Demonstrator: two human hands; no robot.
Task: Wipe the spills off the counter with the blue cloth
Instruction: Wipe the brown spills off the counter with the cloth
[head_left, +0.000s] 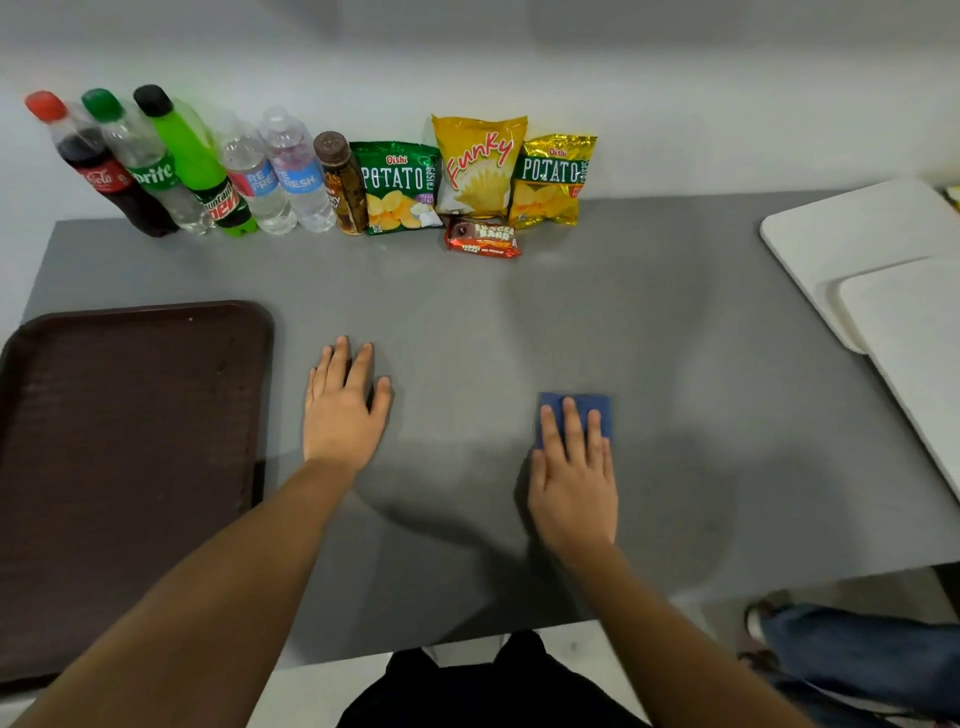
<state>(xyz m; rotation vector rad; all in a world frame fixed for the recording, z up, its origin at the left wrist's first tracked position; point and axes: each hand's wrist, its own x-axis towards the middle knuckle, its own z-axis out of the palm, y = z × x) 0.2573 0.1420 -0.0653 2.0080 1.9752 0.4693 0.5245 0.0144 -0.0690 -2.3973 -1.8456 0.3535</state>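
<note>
Dark clothing (498, 691) at the very bottom edge, with a blue-jeaned leg (857, 660) off to the lower right beside the counter. Right hand (573, 483) flat on the blue cloth (597, 408), fingers straight and pressing it down onto the grey counter (467, 301), cloth folded small and showing only past the fingertips, right of centre. Left hand (343, 405) resting palm-down on bare counter, fingers relaxed and slightly spread, gripping nothing, just right of the brown tray (130, 467). Tray lying flat along the left edge, partly out of view. White boards (872, 260) stacked at the right edge, one overlapping the other. Farther back, a red snack bar (483, 240) lying flat in front of the chip bags. Against the wall, left to right: cola bottle (98, 166), Sprite bottle (150, 166), Mountain Dew bottle (200, 166), two water bottles (275, 174), a small brown drink bottle (343, 184), then a green potato crisps bag (397, 189), a yellow Funky bag (480, 166) and a gold potato crisps bag (553, 182), all upright and packed close. Spills not discernible on the grey surface
</note>
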